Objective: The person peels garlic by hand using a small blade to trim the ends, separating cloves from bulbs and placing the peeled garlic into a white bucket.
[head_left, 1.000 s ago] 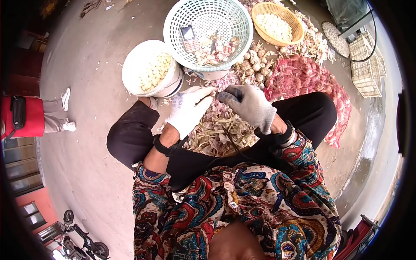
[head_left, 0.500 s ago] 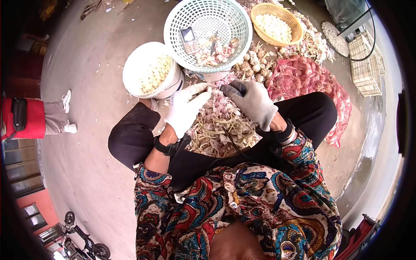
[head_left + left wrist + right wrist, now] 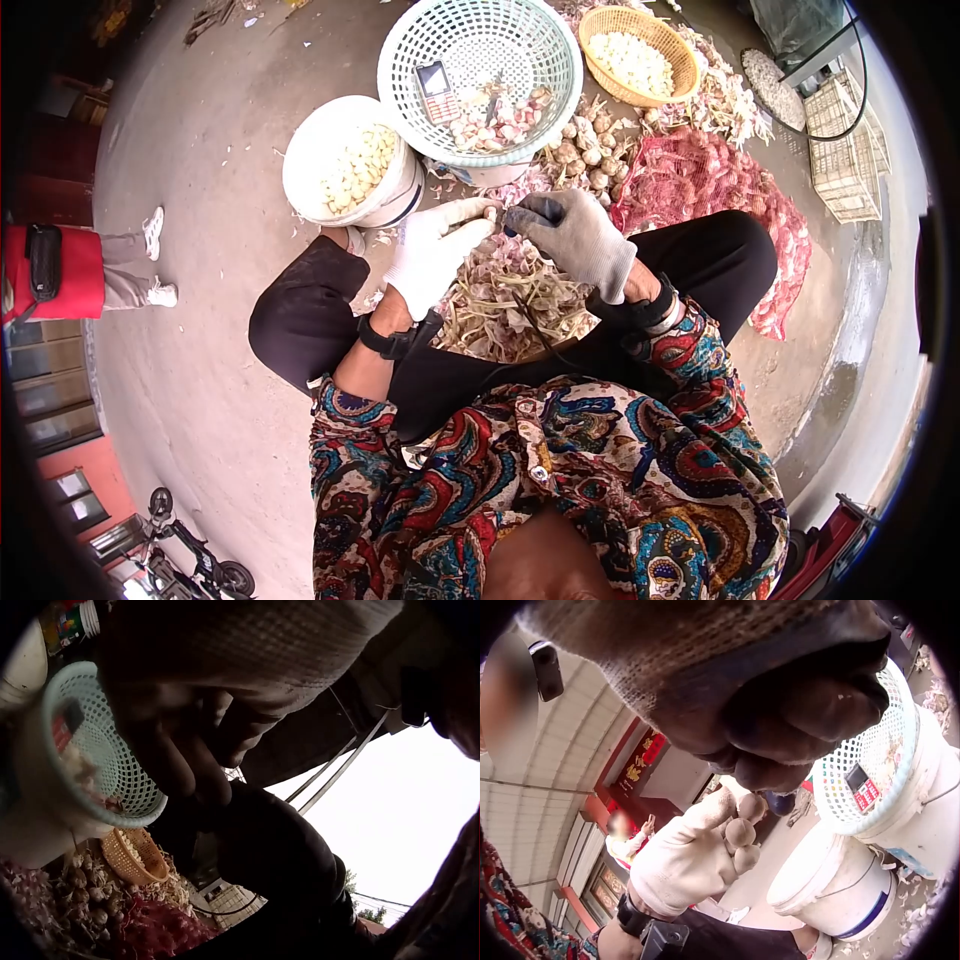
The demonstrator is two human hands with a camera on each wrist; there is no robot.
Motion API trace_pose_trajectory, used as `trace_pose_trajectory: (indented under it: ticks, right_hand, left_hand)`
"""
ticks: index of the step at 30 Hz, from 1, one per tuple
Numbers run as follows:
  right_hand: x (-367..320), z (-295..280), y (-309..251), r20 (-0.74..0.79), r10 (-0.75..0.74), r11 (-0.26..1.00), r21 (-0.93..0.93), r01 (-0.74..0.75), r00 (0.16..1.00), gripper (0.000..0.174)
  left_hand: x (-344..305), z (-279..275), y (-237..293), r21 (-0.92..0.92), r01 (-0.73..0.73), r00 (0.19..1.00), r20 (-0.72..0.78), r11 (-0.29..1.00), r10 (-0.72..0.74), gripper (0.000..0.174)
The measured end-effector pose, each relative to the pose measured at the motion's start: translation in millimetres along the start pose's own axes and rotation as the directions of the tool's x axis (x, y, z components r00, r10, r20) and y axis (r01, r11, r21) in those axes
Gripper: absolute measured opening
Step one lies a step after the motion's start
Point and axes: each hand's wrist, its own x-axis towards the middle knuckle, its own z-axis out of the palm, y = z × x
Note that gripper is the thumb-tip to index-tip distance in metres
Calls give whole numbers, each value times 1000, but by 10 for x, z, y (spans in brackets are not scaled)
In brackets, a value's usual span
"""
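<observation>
Both hands wear white work gloves, the right one darkened at thumb and fingers. My left hand (image 3: 435,250) pinches a small pale garlic clove (image 3: 491,213) between thumb and forefinger. Against that clove the curled fingertips of my right hand (image 3: 575,235) come in from the other side, thumb pressed to forefinger. A small dark blue spot (image 3: 781,804) shows under the right fingers in the right wrist view. Below the hands lies a heap of garlic skins and dry stalks (image 3: 515,300), between the crossed legs. The right fingers hide part of the clove.
A white bucket (image 3: 300,150) holds peeled cloves. Behind it, a pale green basket (image 3: 400,60) contains a phone and unpeeled cloves. Whole garlic bulbs (image 3: 590,150), a yellow basket (image 3: 690,75) of cloves and a red mesh sack (image 3: 720,190) lie right. Another person (image 3: 70,270) stands left.
Half a second ago the fingertips were apart, with the clove showing in the left hand; now the right fingertips have moved left onto it. The baskets and bucket stay in place.
</observation>
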Motion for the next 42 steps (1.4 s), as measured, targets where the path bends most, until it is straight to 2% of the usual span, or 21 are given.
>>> trace_pose_trajectory:
  ticks: [2,6,7,8,9,10,12,14,16,17,20,22,24,26,28,32,34,35,37,40,42]
  right_hand:
    - [15,-4,16,-35,27,993,-112,-31,999,34]
    - [26,-16,-19,-57,15,987,-161,-24,998,31]
    - [34,-17,-43,-78,83,988,-123,-92,993,32]
    - [40,-18,-53,-96,153,983,-83,-161,983,33]
    - [99,28,113,-80,22,992,122,-13,997,33]
    - [112,64,164,-81,23,992,122,-13,996,33]
    - [129,136,141,-66,-78,869,485,100,995,31]
    - [119,181,107,-57,-86,825,555,103,995,25]
    - [75,144,26,5,47,793,608,-41,999,23]
    - [104,150,54,-4,106,801,593,-83,994,19]
    - [82,127,48,-74,87,828,559,-31,993,18]
    - [126,154,153,-94,97,891,453,-44,991,20]
    - [108,174,148,-122,-45,920,381,89,992,21]
    - [133,197,213,-102,-37,941,332,69,994,20]
    - [161,241,283,-167,-105,939,307,153,980,19]
    - [123,198,204,-168,-60,945,307,110,984,18]
    - [85,185,138,-196,-100,921,352,165,976,17]
    - [89,188,150,-194,-101,921,352,165,976,17]
    - [98,178,192,-188,-139,896,395,205,972,15]
    - [104,117,210,-119,-52,925,369,93,991,15]
    - [134,153,262,-174,-77,932,338,133,982,15]
  left_hand:
    - [-4,-10,26,-100,49,999,11,994,-48,30]
    - [-18,-16,61,-197,-10,999,-53,980,-1,30]
    - [-1,-23,48,-229,-45,997,-75,972,28,30]
    - [11,-27,34,-261,-79,994,-96,962,56,29]
    - [22,-19,23,-337,-66,995,-97,939,35,29]
    - [30,-1,18,-337,-66,995,-96,939,36,29]
    - [48,48,18,-372,-65,997,-71,926,42,30]
    - [30,127,50,-322,-81,995,-90,943,54,30]
    - [6,170,148,-326,-65,996,-72,943,44,32]
    - [14,166,125,-325,-65,996,-72,943,44,32]
    - [45,161,83,-311,-95,995,-52,946,83,30]
    - [40,183,127,-264,-102,991,-115,959,74,27]
    - [47,136,114,-241,-63,993,-108,969,38,25]
    - [45,131,110,-219,-26,995,-98,975,5,24]
    - [33,158,125,-236,-48,991,-132,971,16,23]
    - [48,187,60,-273,-105,986,-156,956,63,25]
    - [19,190,155,-345,38,988,-125,938,-86,26]
    - [24,164,94,-345,38,988,-127,938,-87,26]
    - [48,104,-74,-602,119,993,71,790,-96,28]
    - [14,117,-8,-557,172,984,135,813,-116,30]
    - [28,111,-57,-591,167,985,136,790,-106,31]
